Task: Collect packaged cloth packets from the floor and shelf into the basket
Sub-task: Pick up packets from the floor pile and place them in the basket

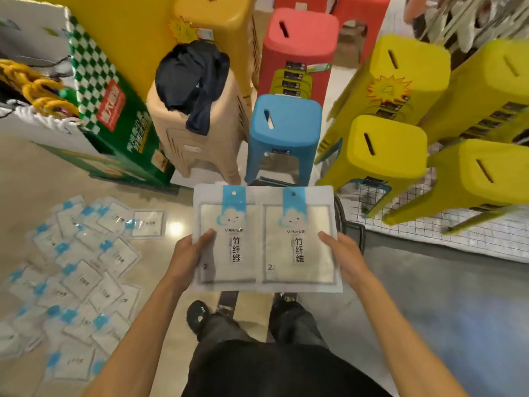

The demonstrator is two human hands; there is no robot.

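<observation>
Two packaged cloth packets held side by side at waist height, above your shoes, faces up. Your left hand (pixel 187 255) pinches the left packet (pixel 226 242) at its outer edge, thumb laid across the printed front; your right hand (pixel 345 255) pinches the right packet (pixel 297 242) in the same way. The other fingers of each hand are hidden beneath the packets, so only the thumb side of each grip can be read. The two packets touch or slightly overlap along their inner edges; which one lies on top cannot be told. A pile of packets (pixel 77 270) of the same kind lies scattered on the floor (pixel 415 296) to your left, well apart from your hands. Ahead stand a blue stool (pixel 284 121), stacks of yellow stools (pixel 400 81) and a green carton (pixel 114 116). A dark rimmed object (pixel 350 229) shows just behind the right packet, beside a wire mesh panel (pixel 429 229); whether it is the basket cannot be told. The step in hand appears to be carrying a collected pair to the basket, with most of the floor pile not yet gathered. The next move calls for locating the basket's opening, bringing both packets over it together and releasing them flat, so that neither slides off the rim.
</observation>
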